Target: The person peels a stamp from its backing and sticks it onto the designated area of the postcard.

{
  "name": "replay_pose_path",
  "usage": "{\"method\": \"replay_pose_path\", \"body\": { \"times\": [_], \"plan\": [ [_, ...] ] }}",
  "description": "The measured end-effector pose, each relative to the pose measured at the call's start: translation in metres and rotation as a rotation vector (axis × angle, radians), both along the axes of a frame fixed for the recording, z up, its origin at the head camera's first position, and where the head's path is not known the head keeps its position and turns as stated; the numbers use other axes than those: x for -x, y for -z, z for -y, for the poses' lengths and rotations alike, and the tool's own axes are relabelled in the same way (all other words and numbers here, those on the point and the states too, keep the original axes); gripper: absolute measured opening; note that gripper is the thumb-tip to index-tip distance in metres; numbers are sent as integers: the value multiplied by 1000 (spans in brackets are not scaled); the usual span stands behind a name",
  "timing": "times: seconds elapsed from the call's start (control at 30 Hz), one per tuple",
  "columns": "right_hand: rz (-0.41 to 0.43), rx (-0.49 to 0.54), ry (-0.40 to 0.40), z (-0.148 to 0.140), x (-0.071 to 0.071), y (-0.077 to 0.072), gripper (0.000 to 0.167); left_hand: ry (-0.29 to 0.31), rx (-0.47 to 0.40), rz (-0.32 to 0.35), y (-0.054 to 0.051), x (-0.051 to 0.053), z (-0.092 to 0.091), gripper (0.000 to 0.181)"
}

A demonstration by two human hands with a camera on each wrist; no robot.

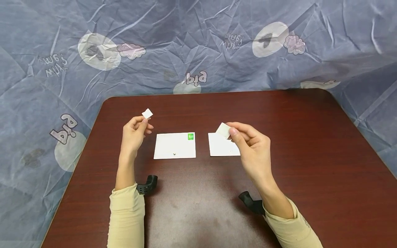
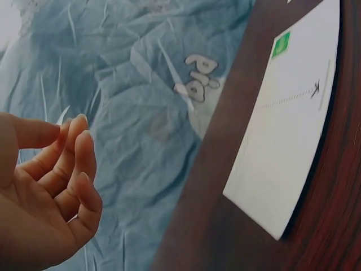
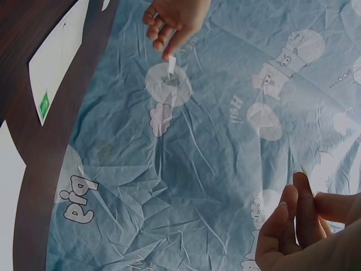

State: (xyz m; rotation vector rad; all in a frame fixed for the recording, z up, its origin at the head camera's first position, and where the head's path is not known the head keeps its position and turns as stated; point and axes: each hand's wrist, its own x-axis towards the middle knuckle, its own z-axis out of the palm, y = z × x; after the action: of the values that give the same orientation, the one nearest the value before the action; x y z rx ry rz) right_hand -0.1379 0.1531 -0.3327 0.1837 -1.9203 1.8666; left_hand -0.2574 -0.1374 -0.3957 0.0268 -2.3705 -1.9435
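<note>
My left hand [image 1: 132, 133] pinches a small white paper square [image 1: 147, 113] between thumb and fingers, raised above the table's left part. In the left wrist view only a thin edge of that square [image 2: 64, 116] shows. My right hand [image 1: 255, 148] pinches another small, pale paper square [image 1: 222, 130] by its right side. Below and between the hands lies a white envelope [image 1: 173, 146] with a green stamp [image 1: 190, 136] in its top right corner. A second white envelope [image 1: 221, 148] lies to the right, partly hidden behind my right hand and its square.
The dark red-brown table [image 1: 304, 148] has rounded far corners. A wrinkled blue printed cloth [image 1: 173, 41] hangs behind it and along its sides. Black wrist mounts [image 1: 148, 185] stick out inward from both forearms, low over the table.
</note>
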Motion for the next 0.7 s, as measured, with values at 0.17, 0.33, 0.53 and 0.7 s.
{"method": "replay_pose_path", "body": {
  "times": [0.17,0.33,0.53,0.7],
  "plan": [
    [-17,17,-17,0,-1,0,15,-63,-3,48,7,3,10,19],
    [-55,50,-43,0,-2,0,16,-123,-1,89,17,6,20,23],
    [-82,46,-52,0,-2,-1,15,-193,7,113,31,10,34,28],
    [-81,51,-60,1,-3,-1,14,-214,13,214,37,11,44,32]
  ]
}}
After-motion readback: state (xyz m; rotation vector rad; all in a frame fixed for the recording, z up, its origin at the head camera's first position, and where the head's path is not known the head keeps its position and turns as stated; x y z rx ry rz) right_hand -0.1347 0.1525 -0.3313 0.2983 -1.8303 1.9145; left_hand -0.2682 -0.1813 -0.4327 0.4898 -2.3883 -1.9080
